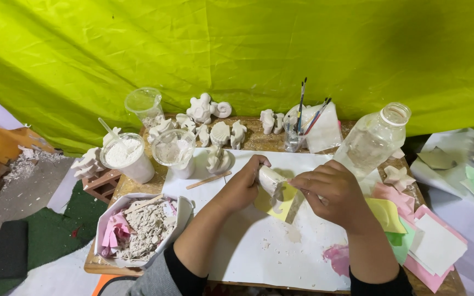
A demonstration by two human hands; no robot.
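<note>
Both hands, left (pixel 242 186) and right (pixel 333 192), grip 1 white cast (pixel 270 180) in a yellow mould (pixel 276 204). Peel slowly, so nothing snaps.

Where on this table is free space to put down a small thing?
Free: the white sheet before the left hand, between the bowl of rubble and pink stain. Crowded: the back row of plaster figures, cups; right-side coloured papers.
</note>
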